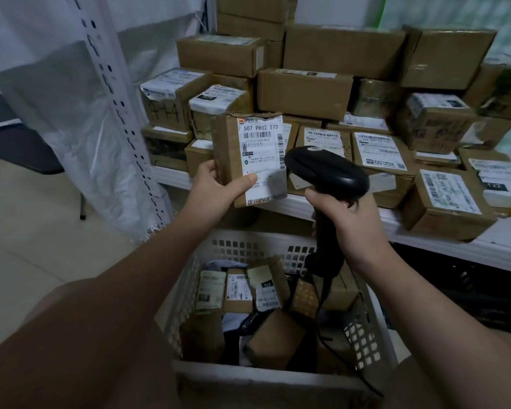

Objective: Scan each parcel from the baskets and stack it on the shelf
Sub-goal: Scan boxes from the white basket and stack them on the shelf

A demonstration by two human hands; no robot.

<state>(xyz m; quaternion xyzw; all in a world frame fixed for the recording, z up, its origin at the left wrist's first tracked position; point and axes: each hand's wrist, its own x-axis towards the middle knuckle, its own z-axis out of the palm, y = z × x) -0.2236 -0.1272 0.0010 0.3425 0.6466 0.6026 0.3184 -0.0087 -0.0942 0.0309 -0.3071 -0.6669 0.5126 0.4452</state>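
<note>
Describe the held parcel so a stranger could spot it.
Before the white shelf of stacked brown cardboard boxes, the left hand holds a brown cardboard parcel upright. Only its white label reads 507 P802 T72, next to the black handheld scanner.

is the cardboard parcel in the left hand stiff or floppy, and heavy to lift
Probably stiff: the cardboard parcel keeps its boxy shape. Likely light, since the left hand alone holds it upright. Flat faces should stack without rolling.

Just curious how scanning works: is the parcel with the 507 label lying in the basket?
No, the left hand holds that parcel up above the basket, beside the scanner.
</note>
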